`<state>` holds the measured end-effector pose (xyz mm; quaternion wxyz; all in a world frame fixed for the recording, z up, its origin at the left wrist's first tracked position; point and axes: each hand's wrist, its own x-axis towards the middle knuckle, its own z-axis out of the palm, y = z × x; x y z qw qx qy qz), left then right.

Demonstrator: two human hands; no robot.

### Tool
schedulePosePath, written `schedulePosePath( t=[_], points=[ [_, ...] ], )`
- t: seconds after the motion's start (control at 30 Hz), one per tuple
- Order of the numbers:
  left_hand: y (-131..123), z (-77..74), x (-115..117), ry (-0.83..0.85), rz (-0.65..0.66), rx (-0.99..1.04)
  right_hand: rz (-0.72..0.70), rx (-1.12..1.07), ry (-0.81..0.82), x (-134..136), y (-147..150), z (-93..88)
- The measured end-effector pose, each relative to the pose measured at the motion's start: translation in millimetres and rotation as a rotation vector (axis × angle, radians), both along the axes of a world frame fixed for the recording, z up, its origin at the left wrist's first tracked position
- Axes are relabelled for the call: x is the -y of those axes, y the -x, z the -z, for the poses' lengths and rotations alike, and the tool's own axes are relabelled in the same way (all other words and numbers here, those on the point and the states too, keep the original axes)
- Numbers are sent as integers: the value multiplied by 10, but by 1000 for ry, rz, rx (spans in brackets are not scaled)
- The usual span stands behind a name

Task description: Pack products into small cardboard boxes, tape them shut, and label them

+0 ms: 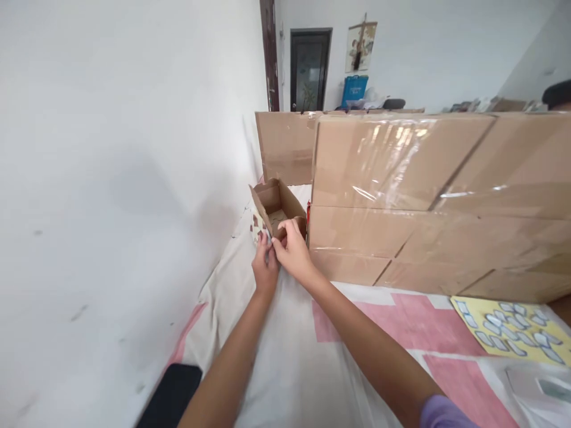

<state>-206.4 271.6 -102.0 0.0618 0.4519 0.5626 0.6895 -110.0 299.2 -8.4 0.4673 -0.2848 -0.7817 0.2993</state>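
A small open cardboard box (292, 205) stands against a taller cardboard wall, with its flap side raised on the left. Brown marks are printed on the outside of that flap. My left hand (265, 267) is closed at the box's near left corner, its fingertips bent together. Just to its right, my right hand (292, 249) has its thumb and fingers pinched at the same corner, partly over the near rim. A small greyish bit shows between the fingertips, too small to name. My fingers hide most of the near rim.
Taped cardboard panels (379, 166) form a barrier to the right. A white wall (111, 208) rises on the left. A black phone-like object (172, 395) lies near my left forearm. A yellow sheet with grey-white pieces (513, 327) rests on the pink-and-white cloth (357, 324).
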Motion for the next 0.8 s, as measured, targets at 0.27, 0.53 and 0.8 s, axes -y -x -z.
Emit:
schedulePosePath(
  t=[0.27,0.53,0.8],
  points=[
    [-823,-2,1970,-52,-145,-265,-331,-30,160,1551,-937,-316],
    [-2100,-53,3323,-128,-70,-515,-300,-92,212,2498,-2613,-285],
    [-2545,-310,3968,-161,156,-644,19,-109,139,2738,-3861,-147]
  ],
)
